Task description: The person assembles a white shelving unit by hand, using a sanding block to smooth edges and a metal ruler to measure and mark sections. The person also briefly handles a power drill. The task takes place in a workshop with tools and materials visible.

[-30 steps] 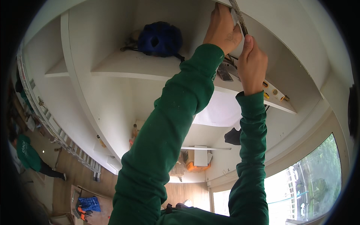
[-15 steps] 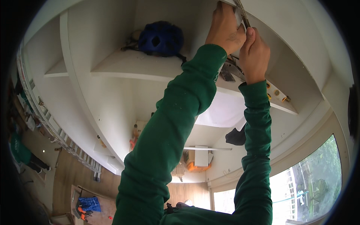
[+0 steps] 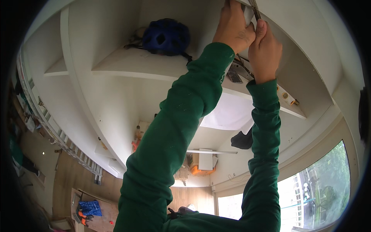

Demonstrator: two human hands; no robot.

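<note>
Both hands reach up into the white shelving. The left hand (image 3: 233, 25) is closed against a panel (image 3: 305, 34) — the right hand (image 3: 264, 48) pinches a thin metal tool (image 3: 255, 8). A blue helmet (image 3: 166, 36) sits on the shelf (image 3: 127, 65).

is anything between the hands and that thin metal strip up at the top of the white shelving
Nothing visible. The left hand and right hand are both already up against the thin metal strip, with the fingers touching it. The blue helmet sits well aside on a shelf.

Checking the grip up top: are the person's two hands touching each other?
Touching. The head view shows the right hand pressed against the left hand, no gap visible.
</note>
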